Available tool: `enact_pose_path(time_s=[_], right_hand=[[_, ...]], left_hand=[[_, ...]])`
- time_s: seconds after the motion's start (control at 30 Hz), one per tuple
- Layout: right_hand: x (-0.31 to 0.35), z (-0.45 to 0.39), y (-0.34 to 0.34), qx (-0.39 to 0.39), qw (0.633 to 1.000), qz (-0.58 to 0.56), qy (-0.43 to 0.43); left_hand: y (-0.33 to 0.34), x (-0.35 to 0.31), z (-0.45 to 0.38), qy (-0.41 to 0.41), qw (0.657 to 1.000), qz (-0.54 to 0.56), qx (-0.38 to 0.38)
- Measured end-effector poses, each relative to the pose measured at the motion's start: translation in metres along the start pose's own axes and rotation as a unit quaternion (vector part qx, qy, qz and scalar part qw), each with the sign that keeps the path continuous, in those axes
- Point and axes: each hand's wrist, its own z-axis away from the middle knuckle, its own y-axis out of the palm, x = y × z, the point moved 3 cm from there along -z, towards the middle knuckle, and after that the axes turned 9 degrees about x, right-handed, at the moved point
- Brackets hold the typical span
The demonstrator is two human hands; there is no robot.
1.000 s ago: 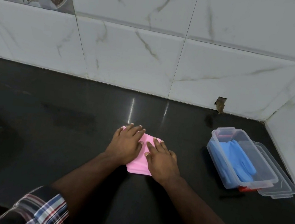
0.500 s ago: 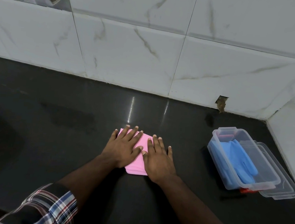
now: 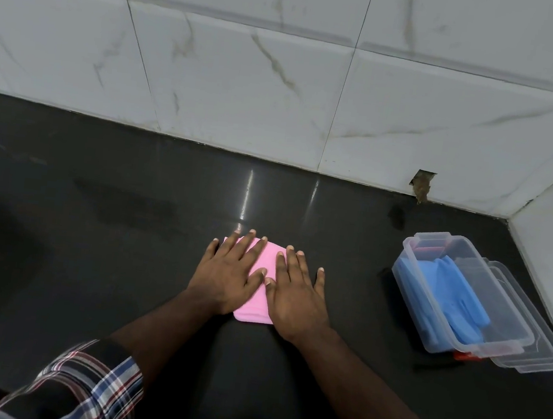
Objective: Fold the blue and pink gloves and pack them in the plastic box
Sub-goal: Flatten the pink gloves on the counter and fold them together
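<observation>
A folded pink glove lies flat on the black counter in the middle of the view. My left hand presses on its left part with straight, spread fingers. My right hand lies flat over its right part, fingers straight too, so only a strip of pink shows between them. To the right stands a clear plastic box without its lid on, and the blue gloves lie inside it.
The box's clear lid lies under and beside the box on its right. White marble wall tiles close the counter at the back and on the right, with a chipped hole at the tile base.
Both hands have spread flatter over the pink glove, and my right hand has slid a little to the right. The glove stays in place.
</observation>
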Motion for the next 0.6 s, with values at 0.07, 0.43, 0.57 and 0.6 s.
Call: enact_pose_path(time_s=[0.07,0.43,0.57,0.6], right_hand=[[0.0,0.0,0.0,0.0,1.0,0.0,0.003],[-0.003,0.008,-0.021,0.045,0.998,-0.049,-0.01],[-0.023,0.025,-0.054,0.01,0.997,-0.074,-0.003],[-0.03,0.031,-0.064,-0.005,0.997,-0.077,-0.003]], left_hand=[[0.0,-0.001,0.001,-0.002,1.0,-0.006,-0.007],[-0.024,-0.008,-0.003,-0.024,0.997,-0.004,0.073],[-0.055,-0.047,-0.008,0.007,0.999,0.018,-0.041],[-0.058,-0.061,-0.009,0.023,0.996,0.053,-0.065]])
